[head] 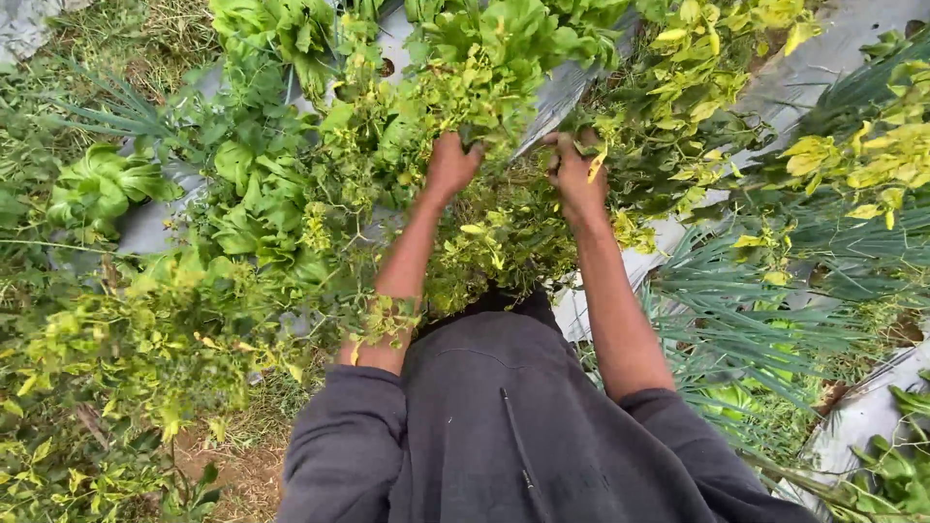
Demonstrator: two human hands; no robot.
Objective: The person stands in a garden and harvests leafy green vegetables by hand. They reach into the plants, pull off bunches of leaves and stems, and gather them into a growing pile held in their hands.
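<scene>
Leafy weed clump (pixel 504 228), centre of the bed, over the grey mulch sheet (pixel 572 92): my left hand (pixel 450 165) and right hand (pixel 576 174) are both fisted on its stems. I judge a low, steady grip spares the lettuce (pixel 247 208).

Vegetable field: leafy greens (pixel 262 194) in rows through grey plastic mulch (pixel 145 228), onion-like plants (pixel 736 320).

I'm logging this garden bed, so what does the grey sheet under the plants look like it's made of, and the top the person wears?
The grey sheet looks like thin plastic mulch film: smooth, faintly shiny, wrinkled. The dark top seems a soft matte knit fabric, probably fleece or cotton.
</scene>
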